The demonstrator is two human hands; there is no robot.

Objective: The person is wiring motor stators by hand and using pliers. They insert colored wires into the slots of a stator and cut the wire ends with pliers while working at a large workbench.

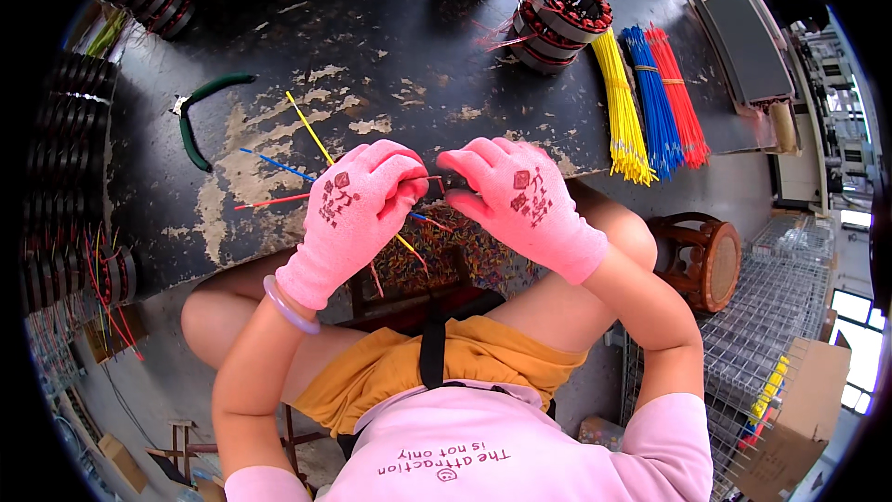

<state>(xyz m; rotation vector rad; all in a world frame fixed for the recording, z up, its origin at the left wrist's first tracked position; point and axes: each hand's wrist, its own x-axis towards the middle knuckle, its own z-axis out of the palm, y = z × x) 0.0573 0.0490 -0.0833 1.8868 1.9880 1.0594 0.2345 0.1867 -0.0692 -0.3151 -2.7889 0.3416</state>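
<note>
My left hand (362, 195), in a pink glove, is closed around a few thin wires. A yellow wire (308, 125), a blue wire (276, 164) and a red wire (271, 202) stick out past its far-left side, and their other ends hang below the hand. My right hand (520, 191), also in a pink glove, is curled just to the right. Between the two hands a short bent piece of reddish wire (433, 178) comes from the left fingertips to the right ones. What sits inside the right fingers is hidden.
Green-handled pliers (218, 85) lie open on the worn black table (279, 46). Wire-wound stator cores (562, 19) stand at the back. Bundles of yellow (621, 112), blue (656, 102) and red wires (678, 98) lie right. Cut scraps (488, 256) fill a container below my hands.
</note>
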